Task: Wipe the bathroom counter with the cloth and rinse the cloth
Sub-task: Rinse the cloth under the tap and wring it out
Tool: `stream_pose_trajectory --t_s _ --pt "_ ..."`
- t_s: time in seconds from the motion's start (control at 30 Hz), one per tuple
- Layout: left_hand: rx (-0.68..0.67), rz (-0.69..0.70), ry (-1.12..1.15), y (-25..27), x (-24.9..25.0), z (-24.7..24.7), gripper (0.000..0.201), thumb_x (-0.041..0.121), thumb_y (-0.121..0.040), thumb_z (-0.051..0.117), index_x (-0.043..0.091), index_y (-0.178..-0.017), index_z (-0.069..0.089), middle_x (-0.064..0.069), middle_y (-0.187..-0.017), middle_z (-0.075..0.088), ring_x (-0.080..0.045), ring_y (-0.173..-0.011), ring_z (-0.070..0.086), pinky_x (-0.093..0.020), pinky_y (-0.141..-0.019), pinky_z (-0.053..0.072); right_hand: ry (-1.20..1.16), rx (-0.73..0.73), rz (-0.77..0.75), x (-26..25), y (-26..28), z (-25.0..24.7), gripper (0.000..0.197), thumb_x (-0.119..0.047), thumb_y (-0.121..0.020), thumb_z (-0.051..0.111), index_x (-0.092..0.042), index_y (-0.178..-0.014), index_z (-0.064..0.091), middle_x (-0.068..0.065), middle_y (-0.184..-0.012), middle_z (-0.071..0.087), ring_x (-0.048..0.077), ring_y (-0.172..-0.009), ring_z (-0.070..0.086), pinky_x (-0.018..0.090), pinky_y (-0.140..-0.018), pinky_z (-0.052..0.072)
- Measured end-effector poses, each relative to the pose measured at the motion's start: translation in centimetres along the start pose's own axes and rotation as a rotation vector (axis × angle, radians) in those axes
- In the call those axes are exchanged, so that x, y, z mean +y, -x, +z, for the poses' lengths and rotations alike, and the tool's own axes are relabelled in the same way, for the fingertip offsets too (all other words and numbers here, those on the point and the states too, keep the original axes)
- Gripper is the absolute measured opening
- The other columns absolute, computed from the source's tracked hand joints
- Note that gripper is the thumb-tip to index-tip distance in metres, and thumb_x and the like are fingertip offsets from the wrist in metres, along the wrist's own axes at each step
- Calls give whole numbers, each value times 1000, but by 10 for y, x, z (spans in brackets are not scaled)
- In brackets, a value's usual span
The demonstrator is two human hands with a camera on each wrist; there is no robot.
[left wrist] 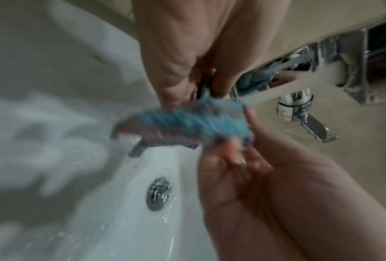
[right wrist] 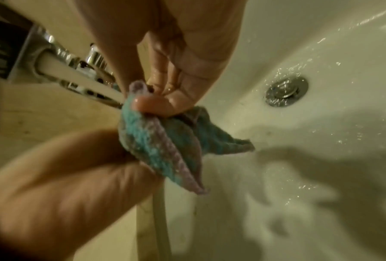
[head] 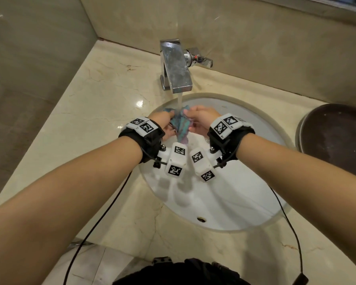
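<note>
Fingers of the left hand [head: 162, 124] and right hand [head: 199, 120] pinch the bunched blue-and-purple cloth [head: 180, 124] under the running faucet [head: 176, 66] over the sink basin [head: 224, 202] (rinsing step, I judge); next comes wringing.

In the left wrist view the cloth [left wrist: 183, 127] is smeared by motion blur, its weave unreadable. From the head camera both hands cover the cloth's middle, and their fingers [head: 169, 116] curl out of sight. The dark round tray [head: 335, 136] is cut by the right edge.
</note>
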State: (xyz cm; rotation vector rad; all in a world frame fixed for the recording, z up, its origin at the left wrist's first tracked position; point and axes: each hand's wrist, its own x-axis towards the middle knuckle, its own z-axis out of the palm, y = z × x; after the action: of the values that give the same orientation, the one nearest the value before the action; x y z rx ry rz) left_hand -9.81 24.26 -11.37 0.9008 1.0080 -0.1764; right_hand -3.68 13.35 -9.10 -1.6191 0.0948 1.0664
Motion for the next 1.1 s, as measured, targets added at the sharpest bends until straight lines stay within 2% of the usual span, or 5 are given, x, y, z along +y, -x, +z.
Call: stream_pose_trajectory --t_s 0.13,0.3,0.43,0.6,1.1 --pt "-191 -34 37 13 1 9 37 21 -102 26 6 -92 58 -3 -53 63 -12 -44 53 -20 -43 42 0 -4 0 5 -5 8 28 1 -92 52 -13 -71 41 10 -70 51 15 -48 52 14 -31 44" --pt "-188 -1 48 21 4 5 35 17 -101 30 1 -128 45 -17 -103 61 -25 -76 60 -32 -52 58 114 96 -11 -4 -12 6 35 10 -92 42 -14 -67 43 12 -71 47 21 -55 47 14 -28 41" --pt "-188 -22 23 19 7 -1 32 22 -101 30 8 -104 59 -14 -77 61 -22 -54 56 -23 -44 51 125 -131 38 -3 -3 11 29 3 -93 49 -13 -70 43 11 -73 51 17 -59 50 13 -32 44" --pt "-270 8 34 24 4 -1 26 15 -102 28 5 -98 52 -14 -93 61 -22 -83 60 -38 -87 49 136 106 -36 -4 -17 0 34 5 -93 48 -12 -64 41 11 -67 49 19 -48 52 14 -28 41" --pt "-280 15 71 28 2 -2 38 16 -102 29 3 -136 38 -14 -104 61 -23 -90 62 -28 -64 60 342 -37 -15 -9 -12 4 15 -5 -93 53 -7 -79 58 16 -79 60 24 -65 56 20 -42 44"
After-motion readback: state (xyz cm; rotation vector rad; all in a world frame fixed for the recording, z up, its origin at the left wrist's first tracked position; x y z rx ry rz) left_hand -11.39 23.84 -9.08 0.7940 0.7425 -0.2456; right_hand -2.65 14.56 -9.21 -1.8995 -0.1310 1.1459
